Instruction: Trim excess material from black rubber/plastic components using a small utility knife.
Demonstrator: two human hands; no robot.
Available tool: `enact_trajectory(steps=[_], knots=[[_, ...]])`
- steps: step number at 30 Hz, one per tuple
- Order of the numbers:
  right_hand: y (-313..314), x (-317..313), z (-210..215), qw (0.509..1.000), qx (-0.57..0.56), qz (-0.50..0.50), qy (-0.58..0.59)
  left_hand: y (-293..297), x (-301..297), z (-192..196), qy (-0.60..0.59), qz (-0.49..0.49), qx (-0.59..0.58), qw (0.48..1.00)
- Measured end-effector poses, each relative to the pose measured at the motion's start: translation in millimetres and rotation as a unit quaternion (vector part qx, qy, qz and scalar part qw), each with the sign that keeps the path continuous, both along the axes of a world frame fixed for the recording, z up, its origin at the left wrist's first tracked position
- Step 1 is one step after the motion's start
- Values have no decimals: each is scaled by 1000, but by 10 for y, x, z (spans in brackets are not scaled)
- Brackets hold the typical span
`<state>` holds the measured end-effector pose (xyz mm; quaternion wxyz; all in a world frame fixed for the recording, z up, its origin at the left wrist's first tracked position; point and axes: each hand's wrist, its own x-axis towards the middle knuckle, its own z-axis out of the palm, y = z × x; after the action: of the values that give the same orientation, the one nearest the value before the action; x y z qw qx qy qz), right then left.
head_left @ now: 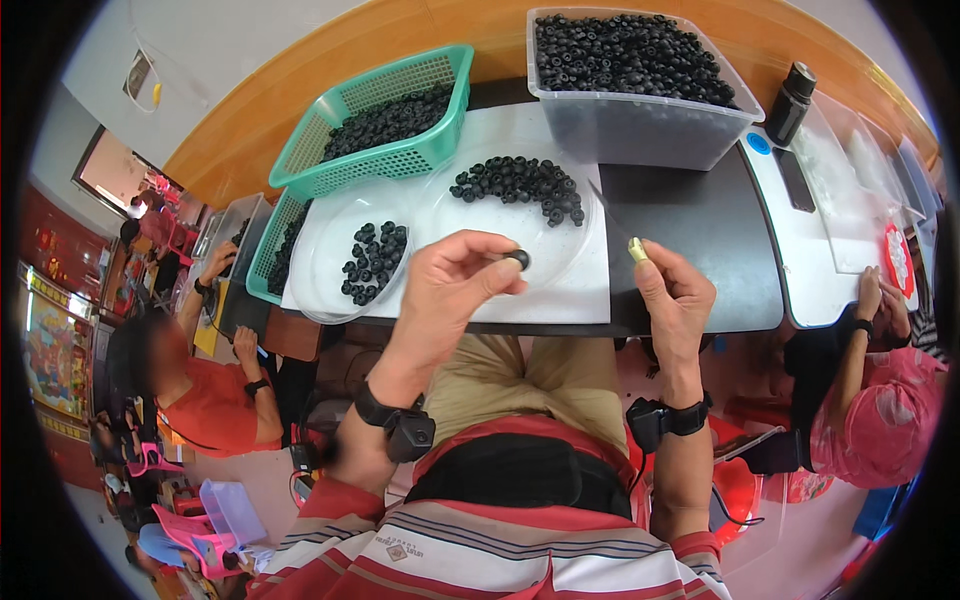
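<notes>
Head view, clock read from between the hands. Left hand [450, 290] at 9, fingers narrow, thumb and index pinching one black bead [518, 259] near its edge, probably to leave most of it exposed. Right hand [675, 290] at 3, fingers shut round the pale handle of a slim tool [637, 249]; its thin shaft points toward 11, off the bead, pen-style grip likely for fine control. Bead and tool apart.

Big bead heap [525, 185] at 11 in a clear round tray [475, 225], likely there for short reach. Smaller bead group [375, 262] at 9 in a second clear dish [325, 225], maybe to stay separate. White sheet [560, 310] under both, probably for contrast on the dark table [690, 230].

Bulk beads: green basket [400, 160] at 10, clear tub [640, 130] at 1; their walls limit reach to the back. Bottle [790, 105] and phone [795, 180] at 2, out of the way. Co-workers at 8 and 4. Nothing between bead and tool.
</notes>
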<state>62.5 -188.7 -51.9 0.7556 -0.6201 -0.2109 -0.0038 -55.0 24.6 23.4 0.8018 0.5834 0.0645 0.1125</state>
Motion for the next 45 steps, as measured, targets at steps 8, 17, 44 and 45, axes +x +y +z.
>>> enact_trajectory(steps=[8, 17, 44, 45], knots=[[-24, 5, 30, 1000, 2, 3, 29, 677, -427, 56, 87, 284, 490, 820], [-22, -3, 28, 1000, -4, 4, 22, 812, -396, 47, 79, 307, 657, 684], [-80, -11, -3, 999, -10, -4, 32, -11, 782, -219, -18, 5, 557, 830], [-60, -16, 3, 1000, -1, 2, 31, 11, 748, -193, 11, -14, 441, 897]])
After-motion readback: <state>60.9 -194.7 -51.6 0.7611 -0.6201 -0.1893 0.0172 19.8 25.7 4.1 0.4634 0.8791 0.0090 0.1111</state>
